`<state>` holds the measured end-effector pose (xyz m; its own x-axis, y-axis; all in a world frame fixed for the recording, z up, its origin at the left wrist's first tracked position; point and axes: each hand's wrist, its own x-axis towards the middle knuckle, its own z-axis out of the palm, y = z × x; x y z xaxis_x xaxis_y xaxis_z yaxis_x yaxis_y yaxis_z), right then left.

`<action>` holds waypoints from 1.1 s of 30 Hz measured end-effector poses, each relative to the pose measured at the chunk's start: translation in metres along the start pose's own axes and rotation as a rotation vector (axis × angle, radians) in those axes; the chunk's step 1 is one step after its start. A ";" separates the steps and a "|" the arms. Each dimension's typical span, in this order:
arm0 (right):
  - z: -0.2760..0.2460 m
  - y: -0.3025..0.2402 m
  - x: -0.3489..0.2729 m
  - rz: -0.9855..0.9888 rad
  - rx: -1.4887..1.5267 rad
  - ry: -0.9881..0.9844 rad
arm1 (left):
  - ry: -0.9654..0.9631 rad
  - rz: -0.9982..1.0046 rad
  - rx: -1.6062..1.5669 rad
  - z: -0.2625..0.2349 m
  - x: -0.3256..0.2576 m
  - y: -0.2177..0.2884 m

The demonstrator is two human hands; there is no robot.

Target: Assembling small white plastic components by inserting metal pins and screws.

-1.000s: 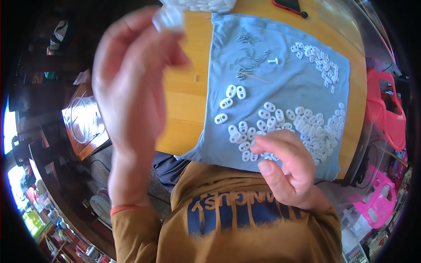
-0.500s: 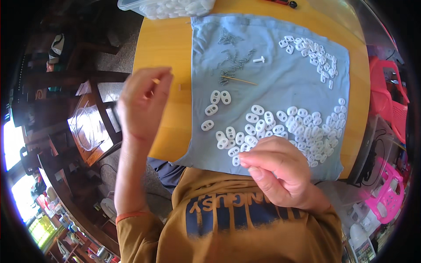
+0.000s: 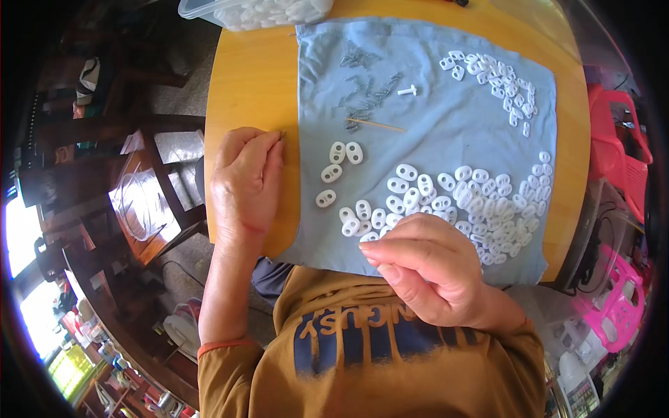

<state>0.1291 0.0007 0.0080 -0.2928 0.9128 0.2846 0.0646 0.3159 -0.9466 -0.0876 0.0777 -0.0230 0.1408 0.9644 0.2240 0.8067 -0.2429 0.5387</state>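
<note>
At centre frame, white two-hole plastic pieces [image 3: 446, 198] lie heaped on a blue cloth [image 3: 446, 132] over the round wooden worktop [image 3: 244, 90]. The right hand [image 3: 432, 268] pinches closed beside the heap; whether it holds a piece is hidden. The left hand [image 3: 245, 182] pinches a small metal spring [image 3: 282, 136]. A clear tub [image 3: 254, 10] sits upper left.

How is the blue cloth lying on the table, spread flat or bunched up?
Spread flat. The blue cloth lies open across the wooden table, its edges and corners showing, with white plastic pieces and small metal springs scattered on it.
</note>
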 end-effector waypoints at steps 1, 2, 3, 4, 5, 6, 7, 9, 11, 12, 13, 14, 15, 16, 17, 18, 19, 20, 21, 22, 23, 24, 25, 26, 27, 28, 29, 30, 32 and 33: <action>-0.001 0.000 0.000 -0.001 0.004 0.000 | 0.015 0.033 0.015 0.000 -0.001 0.001; -0.002 0.000 -0.001 -0.001 -0.004 0.004 | 0.028 0.066 0.029 -0.001 -0.002 0.001; -0.002 0.000 -0.002 0.000 -0.013 0.007 | 0.027 0.066 0.032 -0.001 -0.003 0.001; -0.002 0.000 -0.002 0.000 -0.011 0.008 | 0.031 0.035 -0.010 -0.002 -0.003 0.001; -0.002 0.001 -0.002 0.001 -0.012 0.004 | 0.037 0.003 -0.051 -0.003 -0.004 0.002; -0.002 0.001 -0.002 0.003 -0.014 0.000 | 0.038 0.003 -0.050 -0.003 -0.004 0.002; -0.001 0.002 -0.002 0.002 -0.013 -0.001 | 0.021 -0.024 -0.060 -0.003 -0.003 0.004; 0.003 0.001 0.001 -0.029 0.004 0.034 | 0.007 -0.045 -0.075 -0.002 0.000 0.004; 0.003 0.000 0.000 -0.026 0.002 0.021 | 0.013 0.031 -0.023 0.004 0.005 0.004; 0.003 -0.001 -0.001 -0.021 0.003 0.008 | 0.022 0.054 0.008 0.005 0.007 0.005; 0.005 0.000 0.000 -0.031 0.011 0.017 | 0.030 0.079 0.038 0.003 0.008 0.004; 0.006 0.001 0.000 -0.031 0.016 0.023 | 0.025 0.100 0.119 0.003 0.008 0.006; 0.006 0.002 -0.001 -0.030 0.017 0.029 | 0.017 0.141 0.186 0.001 0.010 0.009; 0.005 0.004 0.001 -0.057 0.008 0.045 | 0.011 0.183 0.254 0.001 0.012 0.011; 0.007 0.004 0.001 -0.052 0.006 0.044 | 0.022 0.195 0.248 0.000 0.012 0.010; 0.007 0.004 0.000 -0.047 0.007 0.043 | 0.018 0.189 0.221 0.000 0.013 0.008; 0.007 0.004 0.000 -0.055 0.001 0.065 | 0.012 0.182 0.197 0.000 0.013 0.008; 0.005 0.004 0.000 -0.050 -0.015 0.078 | -0.008 0.074 0.056 0.000 0.012 0.014; 0.003 0.004 0.000 -0.024 -0.020 0.131 | 0.004 0.123 0.018 -0.002 0.010 0.020; 0.001 0.004 -0.001 0.002 -0.024 0.183 | 0.009 0.173 -0.005 -0.007 0.008 0.033; -0.003 0.005 -0.002 0.079 0.000 0.170 | 0.014 0.215 -0.046 -0.012 0.002 0.045; -0.005 0.005 -0.003 0.131 0.054 0.189 | 0.017 0.307 -0.026 -0.018 -0.003 0.059; -0.007 0.004 -0.003 0.182 0.108 0.209 | 0.002 0.401 -0.036 -0.021 -0.007 0.070; -0.006 0.001 -0.002 0.231 0.210 0.233 | -0.042 0.473 -0.076 -0.025 -0.010 0.078; -0.009 -0.001 -0.002 0.229 0.209 0.239 | -0.065 0.497 -0.137 -0.023 -0.013 0.083; -0.012 -0.004 -0.003 0.300 0.322 0.184 | -0.090 0.520 -0.199 -0.020 -0.016 0.086; -0.014 -0.005 -0.003 0.368 0.438 0.128 | -0.082 0.546 -0.229 -0.015 -0.017 0.088; -0.014 -0.005 -0.004 0.421 0.488 0.146 | -0.086 0.552 -0.227 -0.013 -0.017 0.089; -0.019 -0.004 -0.005 0.563 0.694 0.127 | -0.085 0.621 -0.185 -0.010 -0.015 0.089; -0.021 -0.004 -0.006 0.706 0.897 0.097 | -0.083 0.631 -0.183 -0.008 -0.016 0.089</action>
<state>0.1509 -0.0008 0.0130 -0.3841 0.8416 -0.3797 -0.5299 -0.5377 -0.6558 -0.0232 0.0397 0.0279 0.6044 0.6342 0.4822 0.4454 -0.7708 0.4555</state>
